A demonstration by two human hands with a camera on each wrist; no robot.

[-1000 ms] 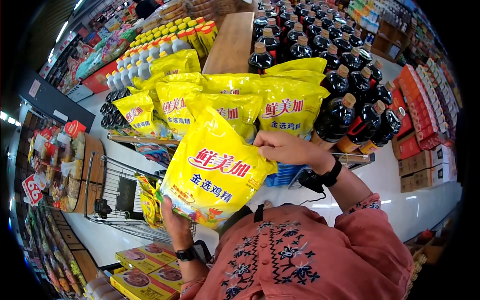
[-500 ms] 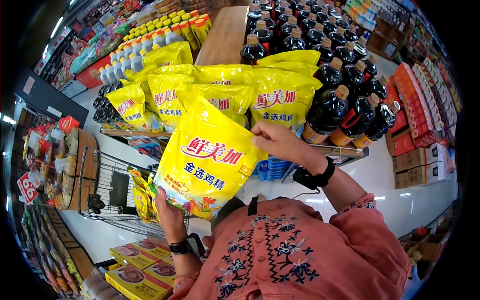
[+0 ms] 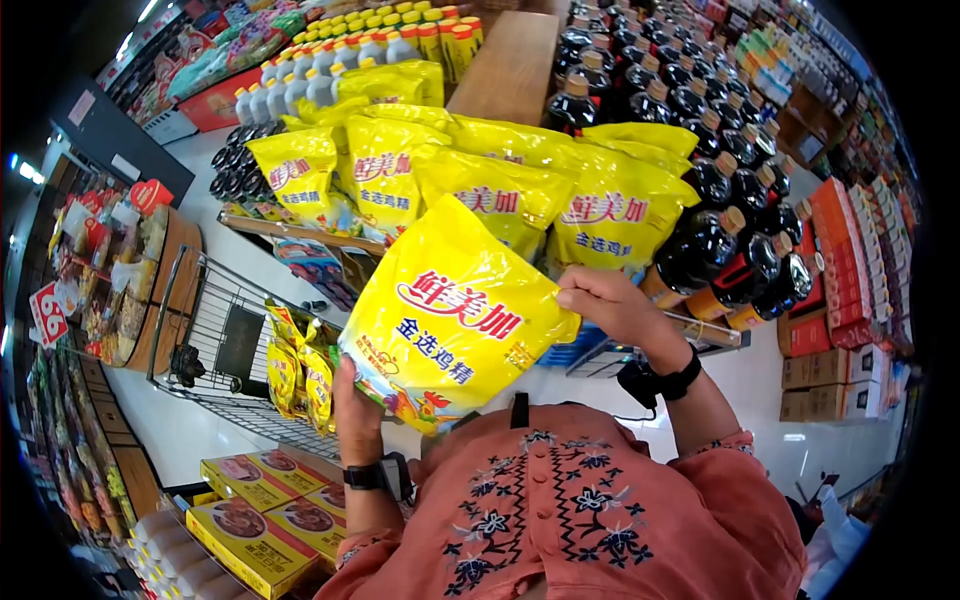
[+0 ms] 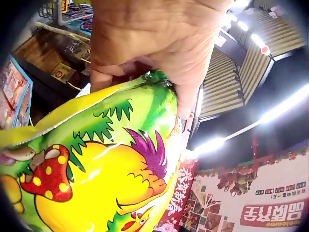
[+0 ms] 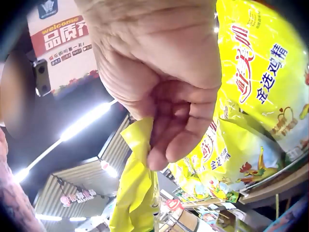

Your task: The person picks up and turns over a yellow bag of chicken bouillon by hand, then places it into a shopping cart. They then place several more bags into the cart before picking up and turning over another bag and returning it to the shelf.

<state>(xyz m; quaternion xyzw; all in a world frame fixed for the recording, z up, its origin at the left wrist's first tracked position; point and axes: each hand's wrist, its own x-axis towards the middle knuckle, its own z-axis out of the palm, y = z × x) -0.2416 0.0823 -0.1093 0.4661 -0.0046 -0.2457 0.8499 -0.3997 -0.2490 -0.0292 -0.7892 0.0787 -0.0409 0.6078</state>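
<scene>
A large yellow bag with red and blue lettering [image 3: 450, 320] is held up, tilted, in front of the chest. The left hand [image 3: 357, 405] grips its lower left corner; the left wrist view shows that hand [image 4: 159, 43] with thumb and fingers round the edge of the bag [image 4: 106, 169]. At the upper right corner the right hand [image 3: 615, 305] pinches the bag. Seen from the right wrist, the fingers of this hand [image 5: 164, 87] are curled, with the bag's yellow corner [image 5: 135, 179] at the thumb. Similar yellow bags [image 3: 605, 215] stand behind on the display.
A shopping cart [image 3: 235, 350] with small yellow packets [image 3: 290, 375] stands at the left. Dark bottles [image 3: 700, 240] fill the display's right side, beside a wooden board [image 3: 508, 60]. Yellow boxes [image 3: 255, 535] lie at lower left; red cartons [image 3: 835, 250] are stacked at right.
The display and cart have shifted within the head view. Both hands still hold the bag, which sits slightly lower and farther right in the picture than half a second ago.
</scene>
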